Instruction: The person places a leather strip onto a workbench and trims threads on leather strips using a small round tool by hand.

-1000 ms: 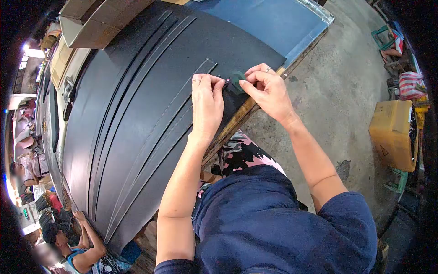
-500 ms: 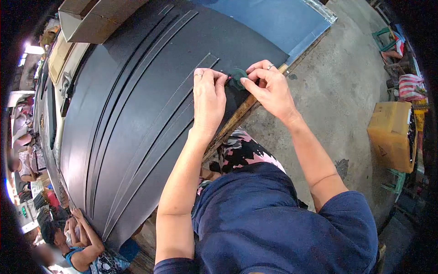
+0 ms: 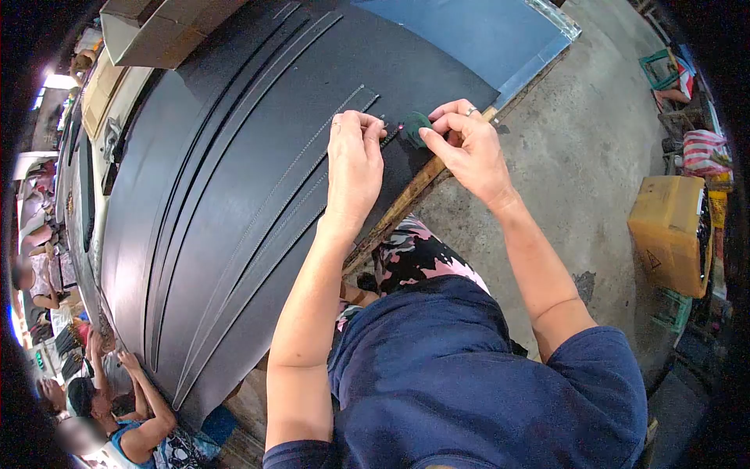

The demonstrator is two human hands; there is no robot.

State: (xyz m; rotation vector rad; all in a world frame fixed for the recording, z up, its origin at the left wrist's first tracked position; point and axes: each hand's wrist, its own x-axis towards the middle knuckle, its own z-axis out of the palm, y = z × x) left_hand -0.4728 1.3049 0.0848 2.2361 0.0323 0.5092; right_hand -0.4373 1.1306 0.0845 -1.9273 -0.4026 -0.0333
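Observation:
Over the near edge of the black sheet [image 3: 258,180], my right hand [image 3: 473,152] pinches a dark green disc [image 3: 418,129] between thumb and fingers. A tiny pinkish spot shows at the disc's left rim. My left hand [image 3: 355,160] is closed in a pinch just left of the disc, apart from it. What lies between those fingertips is too small to make out. Narrow black strips with pale stitching [image 3: 308,144] run along the sheet under and beside my left hand.
A wooden edge [image 3: 410,191] borders the work surface near my body. Beyond is a blue panel [image 3: 461,39]; a cardboard box [image 3: 668,234] stands at the right. A carton [image 3: 160,31] sits at the far left. A co-worker [image 3: 148,422] reaches onto the sheet at lower left.
My left hand has drawn slightly left, and my right hand with the green disc slightly right, widening the gap. The co-worker's arms at lower left have shifted.

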